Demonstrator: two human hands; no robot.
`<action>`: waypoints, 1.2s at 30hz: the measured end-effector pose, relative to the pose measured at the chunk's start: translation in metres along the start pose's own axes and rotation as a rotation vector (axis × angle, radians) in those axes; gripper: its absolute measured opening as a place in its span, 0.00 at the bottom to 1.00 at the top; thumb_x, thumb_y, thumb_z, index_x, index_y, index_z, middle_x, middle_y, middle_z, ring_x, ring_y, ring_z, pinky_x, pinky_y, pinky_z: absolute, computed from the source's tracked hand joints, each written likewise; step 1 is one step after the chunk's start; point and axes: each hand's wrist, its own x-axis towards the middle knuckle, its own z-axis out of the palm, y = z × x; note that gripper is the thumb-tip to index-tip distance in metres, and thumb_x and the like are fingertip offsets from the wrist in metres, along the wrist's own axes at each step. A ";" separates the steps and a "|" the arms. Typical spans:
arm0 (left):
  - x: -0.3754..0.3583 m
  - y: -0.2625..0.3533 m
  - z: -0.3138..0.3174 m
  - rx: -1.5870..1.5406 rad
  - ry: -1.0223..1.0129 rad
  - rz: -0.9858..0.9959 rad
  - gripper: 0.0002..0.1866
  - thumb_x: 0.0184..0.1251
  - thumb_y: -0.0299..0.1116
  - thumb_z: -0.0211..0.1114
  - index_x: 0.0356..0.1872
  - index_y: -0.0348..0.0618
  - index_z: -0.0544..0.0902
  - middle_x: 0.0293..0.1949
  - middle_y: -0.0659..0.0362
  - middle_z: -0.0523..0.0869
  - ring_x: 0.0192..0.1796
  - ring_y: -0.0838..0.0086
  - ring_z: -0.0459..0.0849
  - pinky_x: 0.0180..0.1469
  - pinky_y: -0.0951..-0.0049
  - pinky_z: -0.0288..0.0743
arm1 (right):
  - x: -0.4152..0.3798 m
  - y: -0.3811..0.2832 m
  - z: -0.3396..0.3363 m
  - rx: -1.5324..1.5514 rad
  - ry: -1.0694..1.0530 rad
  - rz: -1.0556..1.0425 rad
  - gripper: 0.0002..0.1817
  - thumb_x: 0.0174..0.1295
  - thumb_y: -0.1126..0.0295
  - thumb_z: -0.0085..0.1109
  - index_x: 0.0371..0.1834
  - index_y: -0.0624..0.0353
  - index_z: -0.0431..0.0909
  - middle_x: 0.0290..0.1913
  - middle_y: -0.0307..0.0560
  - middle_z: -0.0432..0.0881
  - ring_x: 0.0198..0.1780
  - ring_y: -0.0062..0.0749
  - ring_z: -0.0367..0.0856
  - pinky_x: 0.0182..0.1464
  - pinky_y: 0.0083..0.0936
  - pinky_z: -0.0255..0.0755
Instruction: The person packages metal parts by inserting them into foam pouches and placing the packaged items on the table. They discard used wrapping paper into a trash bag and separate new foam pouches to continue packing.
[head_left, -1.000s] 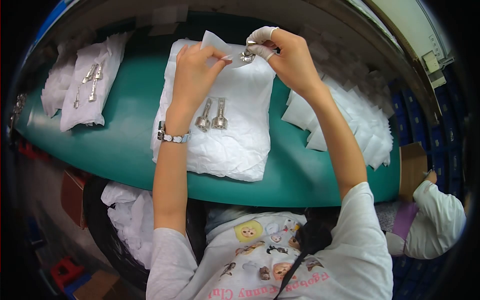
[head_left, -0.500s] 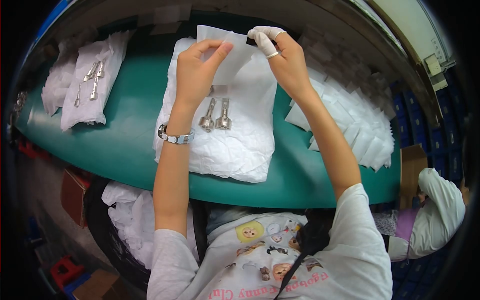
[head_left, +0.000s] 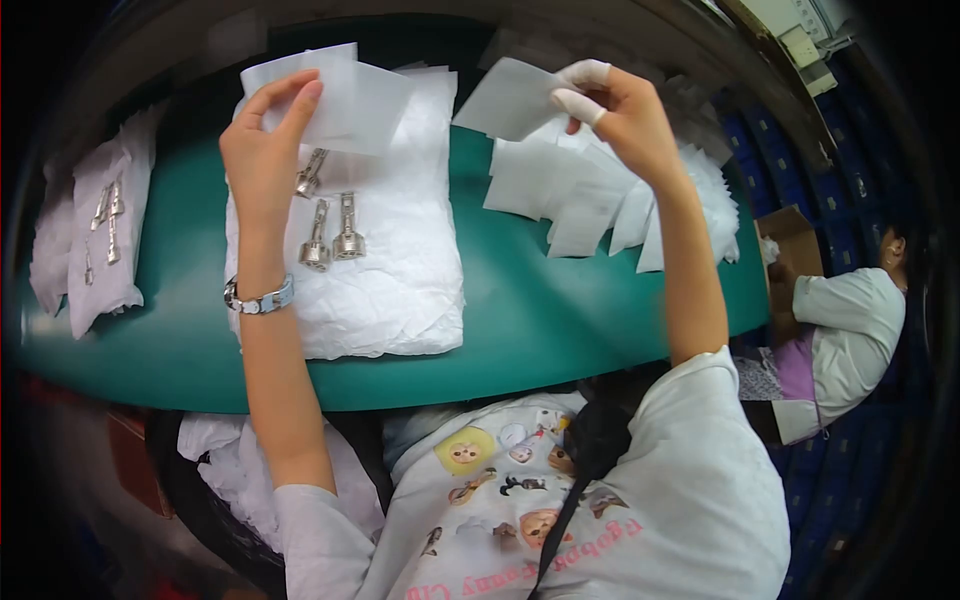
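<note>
My left hand (head_left: 262, 150) pinches thin, translucent white sheets (head_left: 360, 105) between thumb and fingers, above a pile of crinkled white paper (head_left: 400, 280). On that pile lie shiny metal fittings: one fitting (head_left: 348, 228) beside another fitting (head_left: 315, 238), and a third (head_left: 312, 172) partly covered by the held sheets. Off to the right, my right hand (head_left: 635, 120), with white covers on thumb and finger, grips a flat white packet (head_left: 508, 98) by its edge. What the packet contains, if anything, cannot be seen.
Many flat white packets (head_left: 590, 190) overlap on the green table (head_left: 540, 320) at right. Farther left, more metal fittings (head_left: 112, 220) rest on white wrapping (head_left: 92, 290). A black-lined bin (head_left: 240, 470) of white paper stands below. Another person (head_left: 850, 320) sits at right near a cardboard box (head_left: 795, 240).
My hands have moved apart. The right hand now carries a white packet toward the packet heap, while the left keeps hold of sheets. The view has shifted, and a third fitting shows more.
</note>
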 end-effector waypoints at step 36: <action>0.004 0.001 -0.008 -0.112 0.148 -0.066 0.24 0.73 0.22 0.50 0.70 0.43 0.73 0.55 0.56 0.82 0.40 0.83 0.76 0.43 0.78 0.72 | 0.051 -0.009 0.136 0.695 -0.017 0.220 0.08 0.67 0.68 0.65 0.43 0.59 0.81 0.28 0.29 0.76 0.25 0.11 0.69 0.29 0.11 0.60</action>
